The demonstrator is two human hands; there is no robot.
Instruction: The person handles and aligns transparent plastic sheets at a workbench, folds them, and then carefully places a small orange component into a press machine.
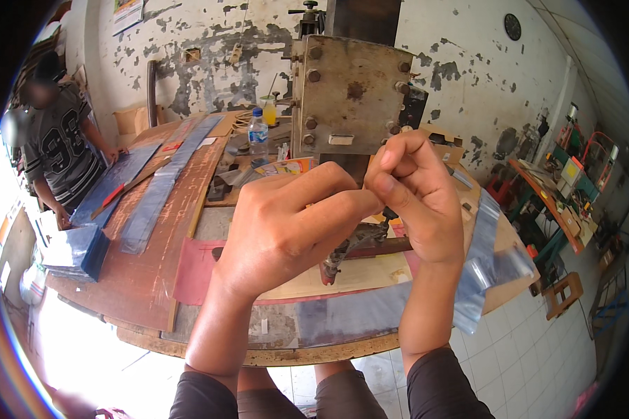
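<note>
My left hand (286, 227) and my right hand (426, 199) are raised over the work table and meet at the fingertips. The left fingers are bent and pressed together, back of the hand toward me. On the right, thumb and forefinger are pinched against the left fingertips, the other fingers curled. Anything between them is too small or hidden to make out. Behind my hands stands a heavy metal press (353, 91) with large bolts. Beneath them lie a pale board (286, 288) on a pink sheet (196, 272) and a bluish transparent plastic strip (356, 311).
At left, a person (59, 140) leans by a brown board (147, 258) with plastic strips (168, 181), a red-handled cutting tool (110, 196) and a stack of blue sheets (77, 255). A water bottle (258, 136) stands beside the press. More plastic (479, 279) overhangs the right edge.
</note>
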